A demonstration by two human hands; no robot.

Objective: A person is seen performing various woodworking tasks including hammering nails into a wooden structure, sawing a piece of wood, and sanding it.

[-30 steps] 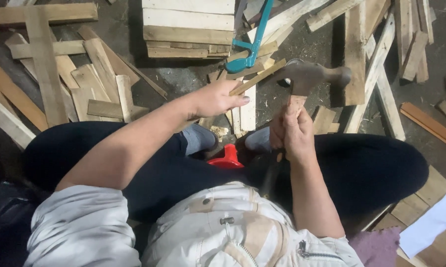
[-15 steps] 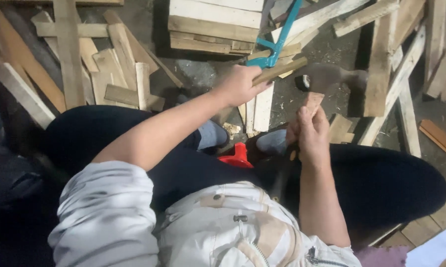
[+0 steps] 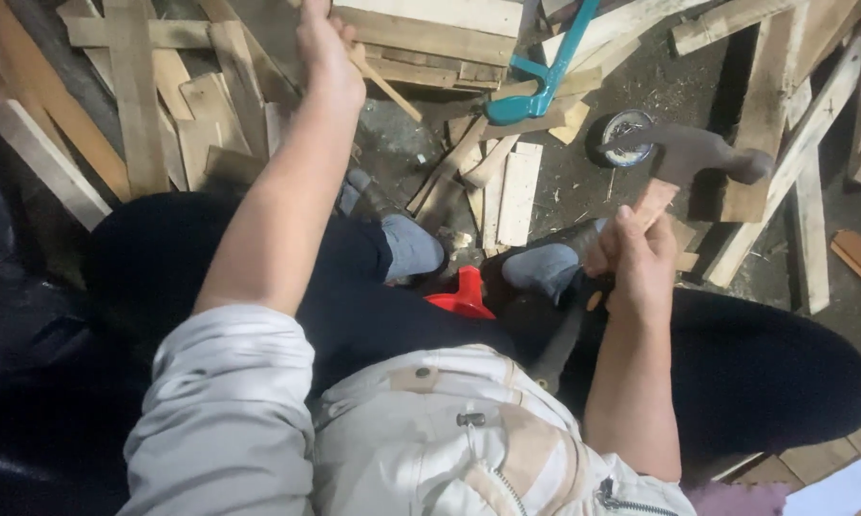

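A: Item one, hammer point(image 3: 683, 158): held up over the littered floor point(image 3: 631, 91), wooden handle gripped low by the closed right hand point(image 3: 640, 258). Judged head-heavy and stiff; best taken near the handle's end.

B: Item two, wood strip point(image 3: 384, 84): clasped in the closed left hand point(image 3: 325, 43), raised toward the stacked boards point(image 3: 430, 33). Judged light, rigid, splintery. A teal saw point(image 3: 545, 76) is noted nearby.

A teal hacksaw point(image 3: 543, 78) leans against stacked planks point(image 3: 430, 33). Beside it sits a small round tin point(image 3: 626, 134), possibly holding nails. Short wood offcuts point(image 3: 507, 186) litter the dark floor, and a red plastic object point(image 3: 464, 294) lies between the shoes.
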